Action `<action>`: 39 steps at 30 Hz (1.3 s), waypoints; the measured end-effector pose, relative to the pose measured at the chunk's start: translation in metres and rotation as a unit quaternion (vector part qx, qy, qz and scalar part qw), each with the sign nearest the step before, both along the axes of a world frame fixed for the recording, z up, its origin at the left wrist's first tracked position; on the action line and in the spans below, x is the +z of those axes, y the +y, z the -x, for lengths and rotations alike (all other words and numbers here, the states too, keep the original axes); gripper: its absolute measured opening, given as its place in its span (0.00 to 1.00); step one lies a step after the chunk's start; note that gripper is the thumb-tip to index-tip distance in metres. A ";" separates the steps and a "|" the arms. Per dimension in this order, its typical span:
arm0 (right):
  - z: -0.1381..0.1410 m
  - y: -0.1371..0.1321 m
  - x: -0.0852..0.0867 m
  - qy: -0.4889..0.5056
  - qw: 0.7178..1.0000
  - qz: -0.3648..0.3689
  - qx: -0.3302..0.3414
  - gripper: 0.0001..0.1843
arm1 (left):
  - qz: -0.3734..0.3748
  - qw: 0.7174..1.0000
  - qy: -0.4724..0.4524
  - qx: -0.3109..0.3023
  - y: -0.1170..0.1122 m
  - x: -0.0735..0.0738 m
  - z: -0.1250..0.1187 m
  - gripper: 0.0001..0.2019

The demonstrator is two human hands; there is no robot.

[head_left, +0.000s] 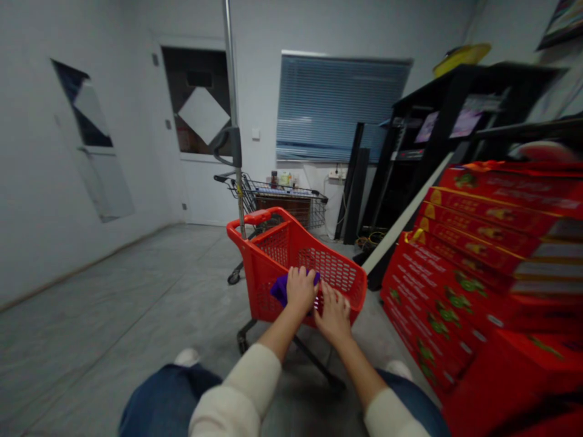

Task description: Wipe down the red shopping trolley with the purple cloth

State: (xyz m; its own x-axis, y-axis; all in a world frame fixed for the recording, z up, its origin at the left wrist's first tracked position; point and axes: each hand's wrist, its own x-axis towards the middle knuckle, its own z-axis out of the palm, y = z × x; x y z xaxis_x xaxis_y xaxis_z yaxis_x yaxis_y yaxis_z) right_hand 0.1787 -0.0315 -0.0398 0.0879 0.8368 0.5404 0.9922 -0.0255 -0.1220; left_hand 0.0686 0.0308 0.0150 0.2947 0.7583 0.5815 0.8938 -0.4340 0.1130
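Observation:
A red plastic shopping cart [268, 303] with perforated basket walls stands right in front of me on dark metal legs. My left hand [300, 290] is closed on a purple cloth [280, 290], which lies against the near wall of the basket. Just to its right, my right hand [334, 309] grips the upper edge of the same wall, its fingers over the rim. The palms and the parts of the cloth beneath the left hand are hidden.
Stacked red cartons [441, 291] stand close on the right. Behind the red cart is a wire shopping cart [319, 209] with goods in it. A metal pole [231, 73] rises by the red cart's handle. Black shelving [387, 176] and a leaning white board [405, 215] stand at the back right.

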 end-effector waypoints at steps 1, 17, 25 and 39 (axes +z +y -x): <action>-0.003 -0.001 -0.001 -0.005 1.000 -0.004 0.003 0.34 | -0.001 1.000 -0.002 -0.009 -0.001 -0.002 -0.002 0.15; 0.001 -0.003 0.001 0.007 1.000 0.019 -0.023 0.30 | 0.018 1.000 0.019 0.015 0.013 0.009 0.024 0.13; 0.000 -0.004 0.000 0.005 1.000 0.028 -0.009 0.30 | 0.022 0.999 -0.003 -0.037 0.006 -0.003 0.019 0.16; -0.006 0.001 -0.006 0.033 0.999 0.019 0.034 0.39 | 0.023 0.999 -0.038 -0.004 0.003 -0.002 0.012 0.13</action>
